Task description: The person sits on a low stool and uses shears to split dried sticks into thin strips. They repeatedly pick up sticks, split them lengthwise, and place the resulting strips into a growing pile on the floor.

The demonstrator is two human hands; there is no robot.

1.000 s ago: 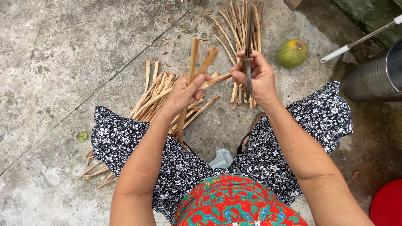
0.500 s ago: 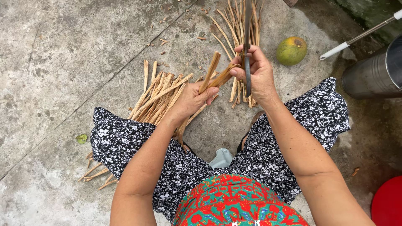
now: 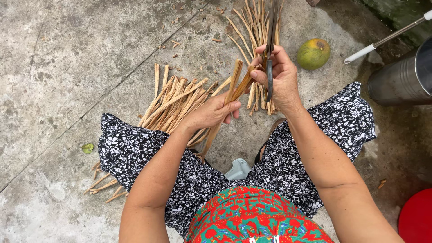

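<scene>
My left hand [image 3: 211, 113] grips a thin wooden stick [image 3: 223, 107] that is split at its upper end into two strips. My right hand [image 3: 281, 74] holds a dark knife [image 3: 270, 54], its blade pointing away from me, while the thumb and forefinger pinch the tip of one strip [image 3: 245, 82]. Both hands hover above my knees, which are covered by black-and-white floral trousers [image 3: 135, 148].
A pile of split sticks [image 3: 173, 101] lies on the concrete by my left knee. Another bundle of sticks [image 3: 252, 24] lies ahead. A green round fruit [image 3: 313, 53], a metal pot [image 3: 402, 76], a white-handled pole [image 3: 382, 40] and a red object [image 3: 416, 216] are at the right.
The stick has been pulled apart into two strips at the top. My left hand slid lower and toward me along it; my right hand stayed with the knife.
</scene>
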